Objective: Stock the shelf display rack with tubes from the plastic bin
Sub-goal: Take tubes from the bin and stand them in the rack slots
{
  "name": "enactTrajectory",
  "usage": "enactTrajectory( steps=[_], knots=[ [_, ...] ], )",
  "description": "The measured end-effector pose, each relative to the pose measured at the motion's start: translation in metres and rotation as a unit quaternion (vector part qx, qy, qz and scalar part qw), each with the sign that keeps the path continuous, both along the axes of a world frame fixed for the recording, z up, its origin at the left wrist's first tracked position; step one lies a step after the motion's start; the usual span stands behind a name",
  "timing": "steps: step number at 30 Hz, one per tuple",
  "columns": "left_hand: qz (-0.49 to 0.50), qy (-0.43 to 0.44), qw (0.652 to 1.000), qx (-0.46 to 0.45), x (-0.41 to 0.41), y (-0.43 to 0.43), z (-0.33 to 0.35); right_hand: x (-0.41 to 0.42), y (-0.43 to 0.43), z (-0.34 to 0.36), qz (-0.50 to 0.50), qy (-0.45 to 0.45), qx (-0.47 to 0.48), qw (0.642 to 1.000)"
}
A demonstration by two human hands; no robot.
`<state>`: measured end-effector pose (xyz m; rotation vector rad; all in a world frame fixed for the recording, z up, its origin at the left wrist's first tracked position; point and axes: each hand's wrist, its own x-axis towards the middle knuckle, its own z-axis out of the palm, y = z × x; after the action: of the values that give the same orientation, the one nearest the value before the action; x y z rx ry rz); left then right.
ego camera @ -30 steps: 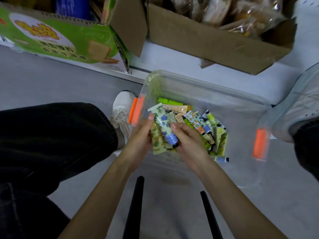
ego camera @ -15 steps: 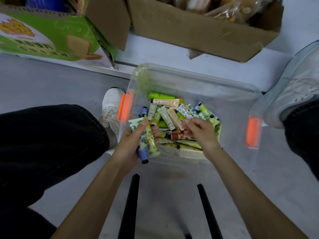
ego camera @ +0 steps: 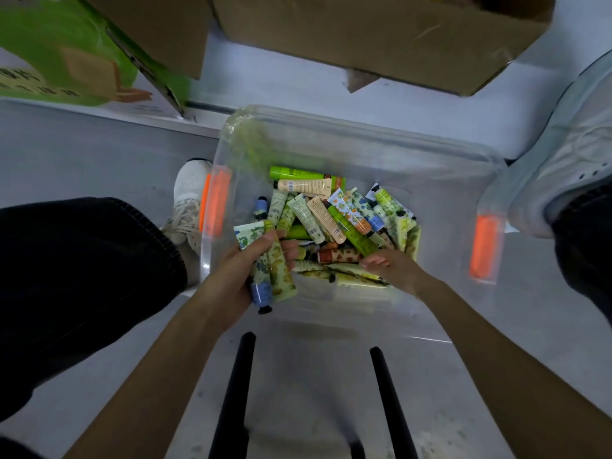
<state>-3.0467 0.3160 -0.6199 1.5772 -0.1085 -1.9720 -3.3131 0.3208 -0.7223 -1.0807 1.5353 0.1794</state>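
A clear plastic bin (ego camera: 364, 134) with orange side latches stands on the floor in front of me. Several small patterned tubes (ego camera: 331, 217) lie piled inside it. My left hand (ego camera: 238, 273) grips a small bunch of tubes (ego camera: 270, 270) at the bin's near left corner, caps pointing toward me. My right hand (ego camera: 390, 265) reaches into the pile at the near right, fingers spread over an orange-and-cream tube (ego camera: 337, 255), and I cannot see it holding anything. The display rack is out of view.
A brown cardboard box (ego camera: 381, 38) and a green printed carton (ego camera: 66, 61) sit on a low ledge beyond the bin. My black-trousered leg and white shoe (ego camera: 190, 190) are at left, another shoe (ego camera: 569, 150) at right. Two black bars (ego camera: 231, 392) run below.
My left hand took the blue-capped tube together with the others and moved to the bin's left corner. My right hand let go and reached back into the pile.
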Motion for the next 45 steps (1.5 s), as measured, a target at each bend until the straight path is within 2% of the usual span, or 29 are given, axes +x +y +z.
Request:
enactTrajectory(
  steps=[4, 11, 18, 25, 27, 31, 37, 40, 45],
  knots=[
    [0.014, -0.003, 1.0, 0.006, 0.0, -0.005, -0.001, 0.01, -0.006, -0.006, 0.098, 0.026, 0.012, 0.995],
    [0.027, -0.006, 0.999, 0.019, 0.001, -0.004, -0.004, 0.021, 0.0, -0.004, 0.109, 0.005, 0.062, 0.992],
    [0.025, -0.006, 1.0, 0.007, 0.004, -0.004, -0.002, 0.024, 0.012, -0.002, 0.002, -0.02, 0.07, 0.997],
    [0.024, 0.006, 1.0, -0.007, 0.007, 0.001, 0.006, 0.019, 0.014, 0.013, -0.116, -0.053, 0.089, 0.988],
    [0.03, 0.009, 0.999, -0.008, 0.01, 0.004, 0.009, 0.018, 0.015, 0.023, -0.179, -0.106, 0.079, 0.975],
    [0.037, -0.003, 0.999, -0.014, 0.01, 0.007, 0.015, 0.028, 0.015, 0.05, -0.323, -0.211, 0.078, 0.919],
    [0.042, 0.005, 0.999, -0.028, -0.002, 0.006, 0.028, 0.091, -0.003, 0.102, -0.356, -0.322, -0.007, 0.877],
    [0.038, 0.024, 0.995, -0.085, -0.006, 0.004, 0.033, 0.122, -0.003, 0.121, -0.34, -0.332, -0.074, 0.877],
    [0.029, 0.022, 0.992, -0.121, -0.007, 0.007, 0.037, 0.15, 0.002, 0.138, -0.29, -0.278, -0.159, 0.902]
  ],
)
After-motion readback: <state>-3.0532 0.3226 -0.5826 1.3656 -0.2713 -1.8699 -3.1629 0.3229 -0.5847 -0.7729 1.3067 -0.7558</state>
